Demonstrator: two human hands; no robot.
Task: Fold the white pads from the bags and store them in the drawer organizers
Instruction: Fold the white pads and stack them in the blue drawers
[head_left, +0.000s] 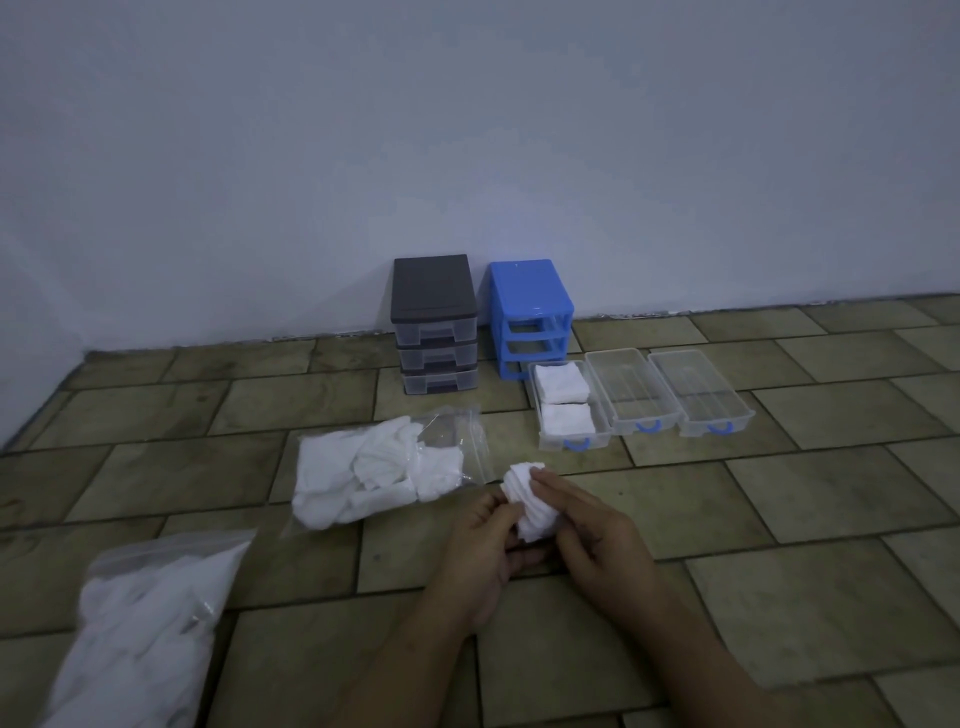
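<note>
- One crumpled white pad (530, 501) is gripped between left hand (485, 548) and right hand (592, 540), fingers curled round it, above the tiled floor (779, 499).
- Two folded white pads (563, 400) are seen in the leftmost clear plastic drawer (597, 439).
- Clear zip bag of pads (384, 467) is lying just left of the hands.

floor (779, 519): brown-green tiles | wall (467, 130): plain, pale blue-white

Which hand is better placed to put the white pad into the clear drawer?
Probably the right hand: it already pinches the crumpled white pad, and the clear plastic drawer holding folded pads lies on its side.
</note>
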